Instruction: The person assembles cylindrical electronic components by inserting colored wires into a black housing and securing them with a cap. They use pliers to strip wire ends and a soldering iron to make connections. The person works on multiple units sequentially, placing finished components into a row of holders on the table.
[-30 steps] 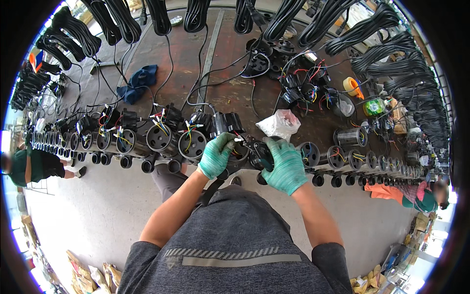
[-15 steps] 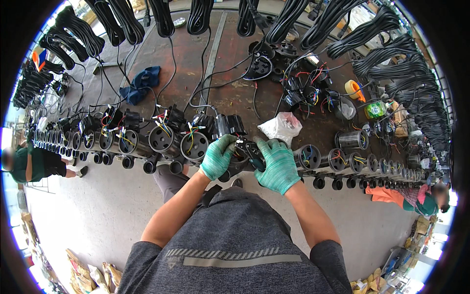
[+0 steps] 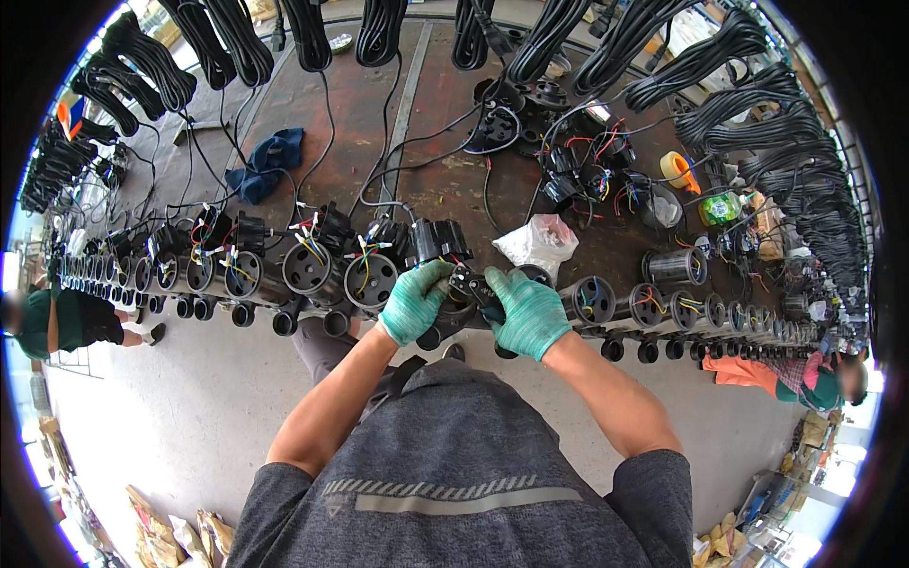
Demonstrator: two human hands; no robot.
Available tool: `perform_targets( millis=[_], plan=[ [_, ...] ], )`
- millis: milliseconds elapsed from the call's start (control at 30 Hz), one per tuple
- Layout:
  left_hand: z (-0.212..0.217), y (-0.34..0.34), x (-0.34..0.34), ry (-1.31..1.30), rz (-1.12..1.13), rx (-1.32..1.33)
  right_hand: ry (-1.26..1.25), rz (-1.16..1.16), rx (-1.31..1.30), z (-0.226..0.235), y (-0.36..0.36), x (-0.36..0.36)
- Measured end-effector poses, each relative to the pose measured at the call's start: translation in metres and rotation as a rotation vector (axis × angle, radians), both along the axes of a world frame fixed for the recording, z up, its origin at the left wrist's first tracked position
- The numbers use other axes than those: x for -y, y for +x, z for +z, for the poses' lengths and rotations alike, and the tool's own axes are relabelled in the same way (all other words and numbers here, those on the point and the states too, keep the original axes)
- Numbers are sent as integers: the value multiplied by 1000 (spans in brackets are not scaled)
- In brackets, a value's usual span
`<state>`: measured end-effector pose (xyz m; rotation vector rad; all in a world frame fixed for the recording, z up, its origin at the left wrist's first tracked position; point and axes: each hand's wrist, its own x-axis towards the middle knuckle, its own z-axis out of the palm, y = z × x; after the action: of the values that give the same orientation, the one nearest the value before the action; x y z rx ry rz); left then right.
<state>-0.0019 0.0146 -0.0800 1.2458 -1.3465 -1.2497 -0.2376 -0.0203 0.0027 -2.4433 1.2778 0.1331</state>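
Observation:
In green knit gloves, both my hands meet at the table's near edge, over the row of black cylinders. My right hand is wrapped round the handles of black hand pliers, whose head points up and left. The fingers of my left hand are closed right by the plier head; what they pinch is too small to make out. Just beyond them sits a black ribbed motor unit with a cable running from it. A black cylinder with a holed end stands left of my left hand.
A white plastic bag lies beyond my right hand. Farther off are a dark blue cloth, wired black parts and a tape roll. Coiled black cables hang along the far edge. People stand at far left and right.
The view has shifted slightly, so the table's things sit a little farther left. My hands keep their hold by the pliers, and the plier handles look slightly closer together.

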Motion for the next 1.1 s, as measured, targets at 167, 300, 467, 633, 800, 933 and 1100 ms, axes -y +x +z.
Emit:
perform_targets(
  millis=[167,300,467,633,800,933,1100],
  plan=[
    [1,-1,-6,-80,29,134,115,37,97,32,-2,2],
    [15,-3,-1,-318,40,299,-14,11,-20,63,-11,-8],
    [39,1,9,-507,-47,669,-286,-331,-34,49,-68,-7],
    [54,-3,10,-566,-125,896,-252,-532,-133,14,-115,-5],
    [74,-6,11,-627,-189,966,-273,-401,167,0,-118,-1],
    [82,-11,9,-643,-237,999,-64,-109,607,35,-31,21],
    [86,-9,3,-635,-222,1043,48,80,679,0,27,50]
  ],
)
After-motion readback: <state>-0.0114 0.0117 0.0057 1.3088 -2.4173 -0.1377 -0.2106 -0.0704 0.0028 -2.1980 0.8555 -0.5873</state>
